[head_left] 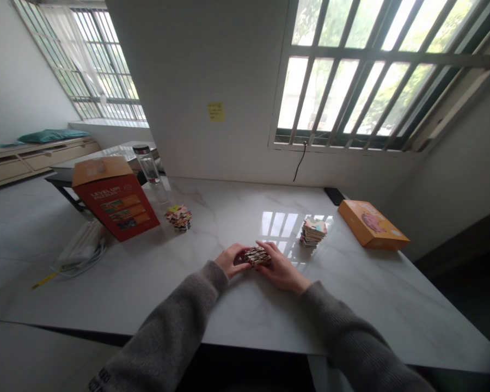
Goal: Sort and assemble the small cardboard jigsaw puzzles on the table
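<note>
Between my two hands, low over the table, is a stack of puzzle pieces (pixel 256 256) with its layered edges showing. My left hand (pixel 231 260) is closed on its left end, thumb in front and fingers behind. My right hand (pixel 283 269) grips the right end in the same way. To the right stands another stack of puzzle pieces (pixel 312 233), apart from my hand. Farther off on the left is a third, uneven stack of puzzle pieces (pixel 178 217). My fingers cover the ends of the held stack.
A red puzzle box (pixel 120 209) stands at the left, with a clear bottle (pixel 147 164) behind it and a white power strip (pixel 79 245) with cable beside it. An orange box (pixel 371 224) and a black phone (pixel 334 196) lie at the right edge of the marble-patterned table (pixel 245 321).
</note>
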{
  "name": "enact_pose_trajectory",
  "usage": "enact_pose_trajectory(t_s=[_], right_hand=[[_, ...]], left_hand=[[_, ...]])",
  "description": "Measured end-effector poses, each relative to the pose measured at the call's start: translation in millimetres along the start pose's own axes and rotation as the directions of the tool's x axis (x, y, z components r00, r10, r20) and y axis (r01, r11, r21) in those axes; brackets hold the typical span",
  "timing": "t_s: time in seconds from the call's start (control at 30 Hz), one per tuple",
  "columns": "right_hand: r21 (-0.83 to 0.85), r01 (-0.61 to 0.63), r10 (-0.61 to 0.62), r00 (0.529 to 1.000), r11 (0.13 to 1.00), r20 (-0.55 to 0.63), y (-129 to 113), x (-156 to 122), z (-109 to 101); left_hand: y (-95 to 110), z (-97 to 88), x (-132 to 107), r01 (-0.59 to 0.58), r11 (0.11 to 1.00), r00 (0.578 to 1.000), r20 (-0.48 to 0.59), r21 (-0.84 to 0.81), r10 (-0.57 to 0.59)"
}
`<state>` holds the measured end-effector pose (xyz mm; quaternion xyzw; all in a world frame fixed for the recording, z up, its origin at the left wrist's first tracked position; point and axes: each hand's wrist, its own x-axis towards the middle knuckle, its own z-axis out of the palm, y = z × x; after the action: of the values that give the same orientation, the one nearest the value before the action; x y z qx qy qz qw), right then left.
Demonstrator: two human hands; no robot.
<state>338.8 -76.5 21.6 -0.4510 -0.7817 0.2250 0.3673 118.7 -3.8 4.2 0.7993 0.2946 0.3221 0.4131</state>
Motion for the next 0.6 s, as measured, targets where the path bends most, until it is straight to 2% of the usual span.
enact_pose_trajectory(t_s=[0.1, 0.27, 0.43, 0.6], right_hand=[[0.031, 0.015, -0.016, 0.999, 0.999, 0.036, 1, 0, -4], [0.066, 0.017, -0.022, 0.998, 0.998, 0.067, 2, 1, -10], [0.087, 0.029, -0.036, 0.996, 0.996, 0.08, 3, 1, -11], [0.092, 0.012, -0.021, 0.995, 0.996, 0.098, 4, 0, -13]], left_hand=[[1, -0.7, 1, -0.004, 1.0, 1.0, 0.007, 0.019, 0.004], [-3, -10.4, 1, 0.033, 0.999, 0.993, 0.115, -0.043, -0.028], [-6, -7.7, 4, 0.06, 0.998, 0.996, 0.064, 0.029, -0.061], [-4, -2.6, 7, 0.052, 0.999, 0.998, 0.042, -0.003, -0.052]])
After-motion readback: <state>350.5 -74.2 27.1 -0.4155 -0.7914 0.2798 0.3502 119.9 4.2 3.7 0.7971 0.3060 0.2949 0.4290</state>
